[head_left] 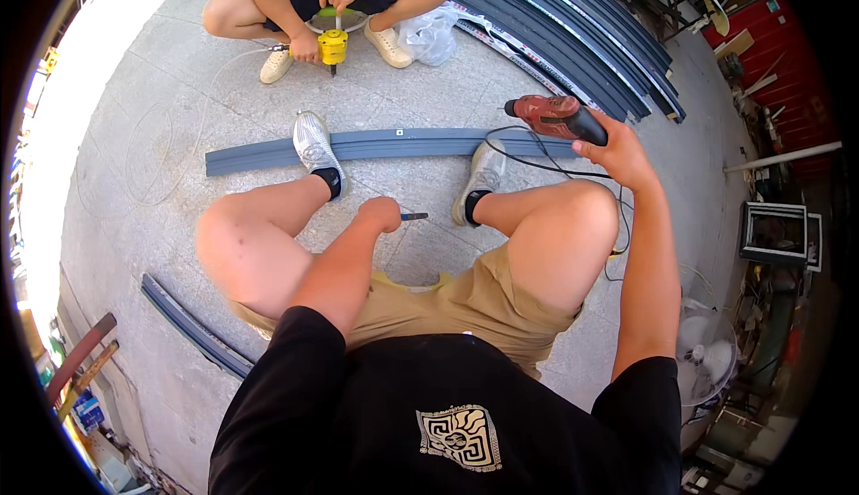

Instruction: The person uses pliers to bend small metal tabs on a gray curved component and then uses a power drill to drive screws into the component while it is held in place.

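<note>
In my raised right hand (pixel 622 153) is a red and black corded power drill (pixel 544 115), gripped by its handle, its front end pointing left. My left hand (pixel 383 215) is closed above the floor between my knees. From that fist sticks a short, thin, dark pen-like tool (pixel 414 217); its exact kind does not show. A long grey metal profile (pixel 407 142) lies crosswise in front of me. My left shoe (pixel 313 141) overlaps it, and my right shoe (pixel 484 173) is against or over its near edge. The drill hangs above its right end.
Across from me a squatting person holds a yellow power tool (pixel 333 46) with a thin hose. A stack of dark profiles (pixel 555 25) lies far right, beside a clear plastic bag (pixel 429 37). Another profile (pixel 192 323) is at my left. A fan (pixel 711 356) stands right; the drill's cord (pixel 537 166) loops nearby.
</note>
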Demonstrator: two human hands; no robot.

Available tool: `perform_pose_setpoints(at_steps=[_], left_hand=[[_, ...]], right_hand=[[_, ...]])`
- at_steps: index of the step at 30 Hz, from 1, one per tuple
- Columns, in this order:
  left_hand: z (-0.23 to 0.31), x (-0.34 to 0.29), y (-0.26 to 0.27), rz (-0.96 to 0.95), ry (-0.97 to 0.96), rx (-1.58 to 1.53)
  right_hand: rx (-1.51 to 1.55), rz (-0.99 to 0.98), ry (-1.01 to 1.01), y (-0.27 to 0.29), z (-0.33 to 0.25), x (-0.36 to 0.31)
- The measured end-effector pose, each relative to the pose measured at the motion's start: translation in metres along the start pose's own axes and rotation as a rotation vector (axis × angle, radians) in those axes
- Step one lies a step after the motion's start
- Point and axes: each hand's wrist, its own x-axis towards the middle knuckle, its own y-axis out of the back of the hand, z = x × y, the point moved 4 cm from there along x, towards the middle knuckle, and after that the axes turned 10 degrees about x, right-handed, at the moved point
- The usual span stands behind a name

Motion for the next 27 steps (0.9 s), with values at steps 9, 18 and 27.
perform_pose_setpoints(at_steps=[9, 18, 27], left_hand=[[-0.050, 0.025, -0.058, -0.107, -0.065, 0.141], [-0.067, 0.009, -0.068, -0.149, -0.038, 0.170], [-0.057, -0.013, -0.056, -0.071, 0.108, -0.005]], right_hand=[[1.016, 0.393, -0.446, -0.067, 0.230, -0.095], [1.915, 0.793, -0.678, -0.246, 0.365, -0.289], [2.266, 1.193, -0.545, -0.325, 0.402, -0.355]])
